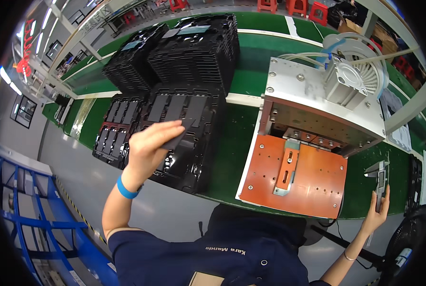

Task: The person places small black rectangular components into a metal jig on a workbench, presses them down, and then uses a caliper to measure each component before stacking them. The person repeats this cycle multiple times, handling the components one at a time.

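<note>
My left hand (151, 143), a blue band on its wrist, pinches a thin dark flat plate (178, 138) above a black plastic tray (201, 164). Dark rectangular plates (176, 107) lie in the tray's far pockets; my hand and the held plate hide some of the middle. Far to the right, my right hand (377, 217) grips a digital caliper (382, 183) by its lower end, with its jaws pointing up and away from me. Between my hands stands a metal press (318, 90) with an orange base plate (313, 183) and a slotted orange bar (288, 167) fixed on it.
Tall stacks of black trays (194, 52) rise behind the near tray. A second tray (112, 131) with dark plates lies at its left. Coiled pale air tubing (373, 71) tops the press. A black fan (406, 243) stands right; a blue rack (41, 214) stands on the left.
</note>
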### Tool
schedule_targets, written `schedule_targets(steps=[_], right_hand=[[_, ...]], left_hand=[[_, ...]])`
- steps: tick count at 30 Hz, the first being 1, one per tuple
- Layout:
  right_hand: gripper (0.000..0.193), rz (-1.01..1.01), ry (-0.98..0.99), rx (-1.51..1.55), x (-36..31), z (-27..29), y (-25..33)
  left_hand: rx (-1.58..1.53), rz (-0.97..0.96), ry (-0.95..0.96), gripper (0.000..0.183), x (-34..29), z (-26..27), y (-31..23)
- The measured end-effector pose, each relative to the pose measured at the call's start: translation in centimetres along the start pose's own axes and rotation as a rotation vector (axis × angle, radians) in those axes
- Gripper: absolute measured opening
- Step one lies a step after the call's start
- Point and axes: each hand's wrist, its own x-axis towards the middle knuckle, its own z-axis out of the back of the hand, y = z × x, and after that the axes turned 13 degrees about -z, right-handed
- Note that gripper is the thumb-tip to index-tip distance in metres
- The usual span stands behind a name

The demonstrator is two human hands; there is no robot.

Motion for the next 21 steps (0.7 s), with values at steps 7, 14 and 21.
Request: schedule_targets(steps=[7, 14, 21], right_hand=[[0.038, -0.053, -0.001, -0.137, 2.6, -4.6, -7.2], [0.042, -0.032, 0.032, -0.29, 3.5, -6.8, -6.2], [0.04, -0.023, 0.029, -0.345, 3.0, -7.1, -5.9]], left_hand=[[0.005, 0.149, 0.209, 0.05, -6.3, -1.2, -2.7], [-0.114, 0.221, 0.302, 0.048, -7.6, -0.2, -2.4], [0.224, 0.866, 0.116, 0.038, -12.1, 4.3, 3.3]])
